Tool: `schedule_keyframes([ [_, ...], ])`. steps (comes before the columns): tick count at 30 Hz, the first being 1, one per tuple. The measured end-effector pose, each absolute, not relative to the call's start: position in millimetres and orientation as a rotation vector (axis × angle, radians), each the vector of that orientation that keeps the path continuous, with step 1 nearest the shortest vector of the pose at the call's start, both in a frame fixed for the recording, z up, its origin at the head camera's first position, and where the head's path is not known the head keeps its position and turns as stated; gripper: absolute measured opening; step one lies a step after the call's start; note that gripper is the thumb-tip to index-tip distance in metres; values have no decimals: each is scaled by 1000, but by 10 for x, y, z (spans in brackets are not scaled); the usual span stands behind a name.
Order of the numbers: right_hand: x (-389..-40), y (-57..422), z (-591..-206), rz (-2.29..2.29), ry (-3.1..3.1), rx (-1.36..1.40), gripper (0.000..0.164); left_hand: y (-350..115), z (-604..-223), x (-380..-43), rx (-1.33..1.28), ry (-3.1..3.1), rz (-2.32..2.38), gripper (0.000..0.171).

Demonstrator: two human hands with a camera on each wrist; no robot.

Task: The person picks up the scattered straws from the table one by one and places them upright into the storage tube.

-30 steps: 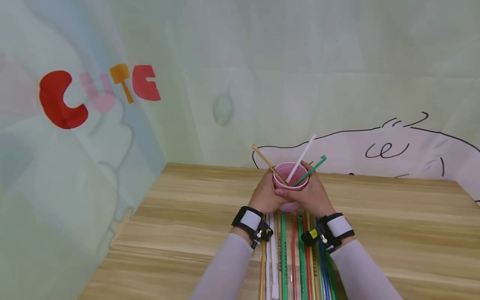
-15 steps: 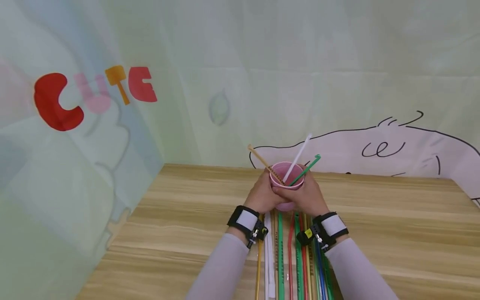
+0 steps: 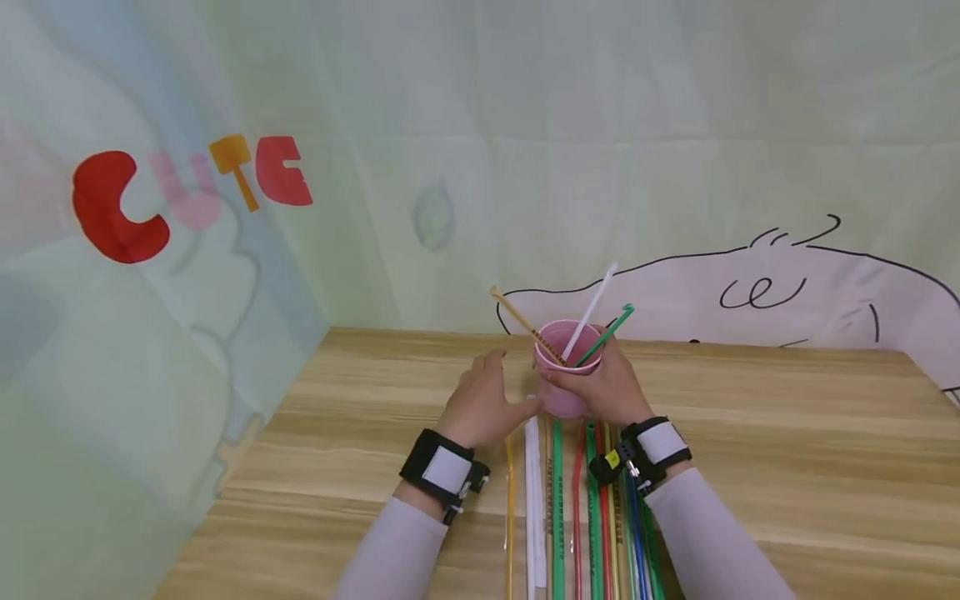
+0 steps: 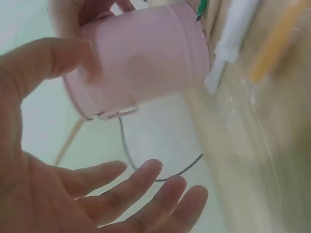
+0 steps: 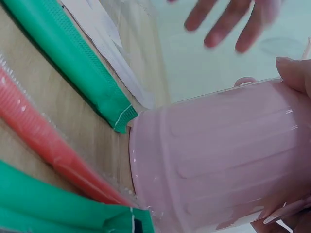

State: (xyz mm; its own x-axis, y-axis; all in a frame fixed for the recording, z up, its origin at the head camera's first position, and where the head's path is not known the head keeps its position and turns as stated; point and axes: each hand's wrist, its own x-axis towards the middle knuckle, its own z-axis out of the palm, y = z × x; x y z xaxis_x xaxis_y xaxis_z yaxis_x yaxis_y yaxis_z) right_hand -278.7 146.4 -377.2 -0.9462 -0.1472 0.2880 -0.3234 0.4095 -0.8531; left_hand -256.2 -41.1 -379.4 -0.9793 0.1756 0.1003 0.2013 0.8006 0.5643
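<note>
A pink ribbed pail-shaped cup (image 3: 562,400) stands at the far end of a row of straws, with a small loop on its side in the wrist views. My right hand (image 3: 617,385) grips it from the right, thumb across the near side below the rim. Leaning out of the cup are a tan straw with dark print (image 3: 517,313), a white straw (image 3: 591,312) and a green straw (image 3: 612,330) with a hooked tip. My left hand (image 3: 478,405) is to the left of the cup with fingers spread; its palm faces the cup (image 4: 141,58) in the left wrist view, holding nothing.
Several straws lie side by side on the wooden table (image 3: 360,500), pointing towards me: orange (image 3: 511,517), white-wrapped (image 3: 532,500), green-wrapped (image 3: 557,517), red (image 3: 577,508) and blue (image 3: 639,542) ones. A printed cloth backdrop (image 3: 375,167) rises behind and left of the table.
Both hands held the cup earlier. My left hand has let go and moved left and towards me, fingers opening. My right hand stays on the cup, and the straws inside lean as before.
</note>
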Motion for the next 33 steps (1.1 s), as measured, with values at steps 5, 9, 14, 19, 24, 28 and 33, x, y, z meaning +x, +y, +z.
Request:
schedule_keyframes([
  [5, -2860, 1508, -3863, 1560, -2502, 422, 79, -526, -3772, -2273, -345, -2943, -763, 67],
  [9, -2984, 1571, -4021, 1508, -2527, 409, 84, -548, -3834, -2055, -452, -3012, -713, 56],
  [14, -3009, 1581, -4055, 1505, -2528, 401, 85, -494, -3962, -1872, -537, -3081, -665, 64],
  [19, -2998, 1553, -4049, 1517, -2525, 415, 83, -463, -4084, -1788, -559, -3084, -663, 76],
  [24, -2995, 1552, -4042, 1535, -2520, 404, 83, -441, -4150, -1802, -554, -3040, -716, 60],
  [28, -3001, 1546, -4048, 1544, -2509, 412, 83, -418, -4171, -1846, -515, -3021, -755, 59],
  [33, -3005, 1550, -4061, 1545, -2514, 395, 84, -383, -4181, -1890, -461, -3026, -791, 59],
])
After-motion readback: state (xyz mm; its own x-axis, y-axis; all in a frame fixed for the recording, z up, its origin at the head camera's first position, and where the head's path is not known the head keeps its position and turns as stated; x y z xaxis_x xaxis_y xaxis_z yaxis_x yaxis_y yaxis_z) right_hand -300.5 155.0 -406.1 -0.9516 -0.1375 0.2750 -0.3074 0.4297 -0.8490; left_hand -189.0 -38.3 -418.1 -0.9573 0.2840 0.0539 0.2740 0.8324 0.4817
